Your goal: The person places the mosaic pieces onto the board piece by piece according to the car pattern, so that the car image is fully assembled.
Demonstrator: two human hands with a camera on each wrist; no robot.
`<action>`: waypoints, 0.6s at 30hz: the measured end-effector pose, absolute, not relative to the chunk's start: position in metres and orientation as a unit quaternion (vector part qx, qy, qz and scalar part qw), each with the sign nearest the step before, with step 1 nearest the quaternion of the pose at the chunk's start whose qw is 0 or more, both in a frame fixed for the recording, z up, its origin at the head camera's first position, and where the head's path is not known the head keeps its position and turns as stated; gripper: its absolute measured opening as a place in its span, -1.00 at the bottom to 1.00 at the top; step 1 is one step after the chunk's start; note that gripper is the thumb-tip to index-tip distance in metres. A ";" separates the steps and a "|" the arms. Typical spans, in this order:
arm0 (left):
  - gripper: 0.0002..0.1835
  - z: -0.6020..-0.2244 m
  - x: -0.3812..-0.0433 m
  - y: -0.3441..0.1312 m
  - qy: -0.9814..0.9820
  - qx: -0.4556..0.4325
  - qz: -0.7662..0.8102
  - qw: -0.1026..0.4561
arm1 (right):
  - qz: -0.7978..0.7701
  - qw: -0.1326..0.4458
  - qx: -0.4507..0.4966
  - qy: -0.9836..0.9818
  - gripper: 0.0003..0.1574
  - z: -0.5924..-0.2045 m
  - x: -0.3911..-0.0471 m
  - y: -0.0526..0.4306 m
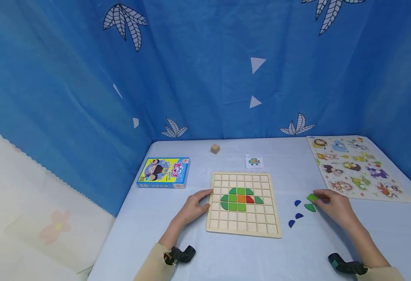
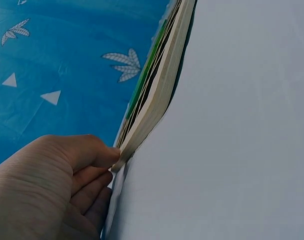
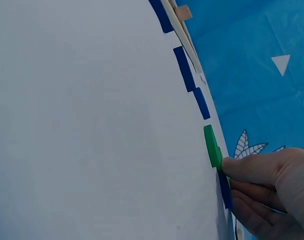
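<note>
A square wooden grid board (image 1: 240,232) bears a picture of green, orange and red pieces set in its cells. My left hand (image 1: 195,207) rests at its left edge, thumb and forefinger apart; the left wrist view shows the thumb (image 2: 107,155) against the board's rim (image 2: 159,92). To the right of the board, my right hand (image 1: 335,207) pinches a light green square piece (image 1: 312,198). Just below lies a darker green quarter-circle piece (image 1: 310,208). A dark blue piece (image 3: 224,191) shows by the right fingers in the right wrist view, hidden in the head view.
Several rounded dark blue pieces (image 1: 299,216) lie between board and right hand. A pattern card (image 1: 254,161) and a wooden cube (image 1: 215,148) are behind the board. A blue and yellow box (image 1: 163,173) lies left; an animal picture board (image 1: 358,168) lies back right, before the blue curtain (image 1: 209,70).
</note>
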State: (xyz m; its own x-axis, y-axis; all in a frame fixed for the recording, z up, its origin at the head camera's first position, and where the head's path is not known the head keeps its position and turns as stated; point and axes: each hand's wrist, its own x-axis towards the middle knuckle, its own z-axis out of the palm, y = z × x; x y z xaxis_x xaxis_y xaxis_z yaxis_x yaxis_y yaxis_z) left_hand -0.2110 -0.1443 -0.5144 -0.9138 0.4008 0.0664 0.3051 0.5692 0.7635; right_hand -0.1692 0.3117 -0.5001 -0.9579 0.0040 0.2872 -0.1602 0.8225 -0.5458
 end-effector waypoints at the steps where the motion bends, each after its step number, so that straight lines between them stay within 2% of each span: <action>1: -0.46 -0.514 -0.211 -0.144 0.884 0.199 0.420 0.058 | 0.292 0.146 0.046 -0.944 -0.60 -0.502 -0.170 0.312; 11: -0.46 -0.514 -0.210 -0.141 0.879 0.202 0.428 0.061 | 0.274 0.168 0.068 -0.945 -0.57 -0.502 -0.174 0.312; 18: -0.46 -0.513 -0.210 -0.143 0.887 0.195 0.416 0.056 | 0.369 0.134 0.106 -0.914 -0.62 -0.482 -0.180 0.271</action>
State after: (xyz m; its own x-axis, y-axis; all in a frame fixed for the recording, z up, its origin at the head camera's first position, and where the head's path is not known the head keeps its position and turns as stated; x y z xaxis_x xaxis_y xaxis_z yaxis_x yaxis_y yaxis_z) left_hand -0.2099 -0.1425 -0.5130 -0.9181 0.3913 0.0629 0.2987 0.5789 0.7587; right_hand -0.1803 0.2709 -0.4815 -0.9417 -0.0959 0.3225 -0.2928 0.7056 -0.6453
